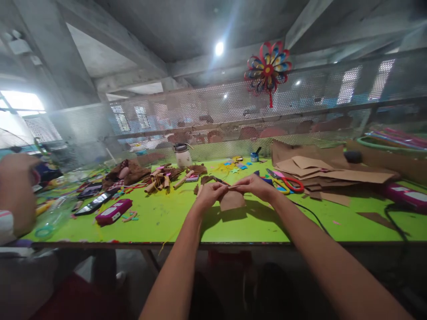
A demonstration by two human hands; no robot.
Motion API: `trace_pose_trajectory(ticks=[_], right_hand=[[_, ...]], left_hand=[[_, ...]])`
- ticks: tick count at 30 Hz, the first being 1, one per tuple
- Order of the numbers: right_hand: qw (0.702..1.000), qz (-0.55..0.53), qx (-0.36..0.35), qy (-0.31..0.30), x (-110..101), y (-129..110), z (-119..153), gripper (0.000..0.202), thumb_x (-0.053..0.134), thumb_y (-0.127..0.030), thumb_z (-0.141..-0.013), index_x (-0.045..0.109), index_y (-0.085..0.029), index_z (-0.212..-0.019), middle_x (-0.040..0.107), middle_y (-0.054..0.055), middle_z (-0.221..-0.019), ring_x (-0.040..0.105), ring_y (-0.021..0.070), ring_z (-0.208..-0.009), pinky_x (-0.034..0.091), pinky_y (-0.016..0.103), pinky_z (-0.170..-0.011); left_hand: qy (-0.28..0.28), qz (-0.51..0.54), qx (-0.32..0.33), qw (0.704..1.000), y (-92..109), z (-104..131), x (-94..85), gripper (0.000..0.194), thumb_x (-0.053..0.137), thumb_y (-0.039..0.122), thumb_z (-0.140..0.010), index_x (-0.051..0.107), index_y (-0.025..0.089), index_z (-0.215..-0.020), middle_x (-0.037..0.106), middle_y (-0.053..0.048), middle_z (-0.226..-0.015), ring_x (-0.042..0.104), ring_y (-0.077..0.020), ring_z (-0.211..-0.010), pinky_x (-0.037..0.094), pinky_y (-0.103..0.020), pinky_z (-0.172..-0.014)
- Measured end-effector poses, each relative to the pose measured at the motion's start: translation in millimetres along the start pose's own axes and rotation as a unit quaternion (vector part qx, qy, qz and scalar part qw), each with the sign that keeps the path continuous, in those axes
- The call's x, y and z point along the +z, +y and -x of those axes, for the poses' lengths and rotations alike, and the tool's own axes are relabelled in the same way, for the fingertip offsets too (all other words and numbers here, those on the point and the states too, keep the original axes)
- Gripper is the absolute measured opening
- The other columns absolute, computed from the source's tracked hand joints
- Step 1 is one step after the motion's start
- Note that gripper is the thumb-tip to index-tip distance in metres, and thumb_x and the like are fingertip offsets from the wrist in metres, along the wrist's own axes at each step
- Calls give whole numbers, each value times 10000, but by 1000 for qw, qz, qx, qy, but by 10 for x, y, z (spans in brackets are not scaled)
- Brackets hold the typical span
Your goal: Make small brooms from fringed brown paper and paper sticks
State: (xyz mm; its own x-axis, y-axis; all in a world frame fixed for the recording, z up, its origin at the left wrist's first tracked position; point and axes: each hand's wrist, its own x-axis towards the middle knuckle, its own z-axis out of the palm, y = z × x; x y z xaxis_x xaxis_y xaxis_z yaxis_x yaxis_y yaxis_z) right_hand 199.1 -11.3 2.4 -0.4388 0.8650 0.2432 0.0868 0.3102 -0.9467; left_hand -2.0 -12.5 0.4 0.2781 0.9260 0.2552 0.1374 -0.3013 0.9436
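Observation:
Between my two hands is a small piece of brown paper point(232, 201), held by its upper edge above the green table. My left hand point(212, 194) pinches the edge at its left end. At the right end, my right hand point(255, 186) grips the same edge between thumb and fingers. The lower part of the paper hangs down toward me. Just behind my left hand lies a dark, thin tool point(218, 180), partly hidden. Scissors point(292, 183) with red and yellow handles rest right of my right hand.
Brown paper sheets point(333, 171) are stacked at the right. Paper rolls point(163, 182) lie left of centre, near a white jar point(182, 156). A magenta box point(114, 211) and a phone point(93, 203) sit at the left. Another person's arm point(18, 191) shows at the far left.

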Motion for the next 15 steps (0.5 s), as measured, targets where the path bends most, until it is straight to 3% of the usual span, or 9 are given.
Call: trace_pose_trajectory(ticks=[3, 10, 12, 15], right_hand=[[1000, -5, 2, -18, -28, 20, -4, 315, 679, -336, -669, 728, -143, -914, 693, 44, -763, 564, 130, -667, 425, 272, -647], [995, -72, -26, -59, 3, -14, 27, 391, 697, -236, -647, 663, -177, -1031, 671, 72, -1006, 591, 175, -900, 441, 293, -770], [996, -66, -37, -53, 46, -13, 19, 352, 714, -271, -651, 666, -164, -983, 671, 69, -969, 592, 161, -871, 435, 285, -767], [999, -35, -23, 1, 87, 15, -15, 291, 731, -348, -640, 666, -121, -810, 656, 47, -753, 570, 128, -684, 425, 266, -654]], left_hand=[[-23, -60, 19, 998, -9, 3, -15, 371, 638, 488, -676, 649, 117, -665, 427, 40, -474, 353, -65, -454, 268, -200, -455], [-3, -128, 50, 991, -24, 3, -16, 403, 564, 503, -735, 613, 113, -648, 457, 32, -474, 384, -75, -454, 275, -201, -455], [4, -139, 54, 989, -6, 16, -3, 401, 558, 504, -736, 614, 117, -645, 478, 25, -487, 406, -84, -470, 290, -203, -461], [18, -155, 67, 985, 34, 38, 9, 384, 558, 487, -738, 626, 118, -652, 509, 20, -528, 420, -87, -502, 309, -202, -481]])
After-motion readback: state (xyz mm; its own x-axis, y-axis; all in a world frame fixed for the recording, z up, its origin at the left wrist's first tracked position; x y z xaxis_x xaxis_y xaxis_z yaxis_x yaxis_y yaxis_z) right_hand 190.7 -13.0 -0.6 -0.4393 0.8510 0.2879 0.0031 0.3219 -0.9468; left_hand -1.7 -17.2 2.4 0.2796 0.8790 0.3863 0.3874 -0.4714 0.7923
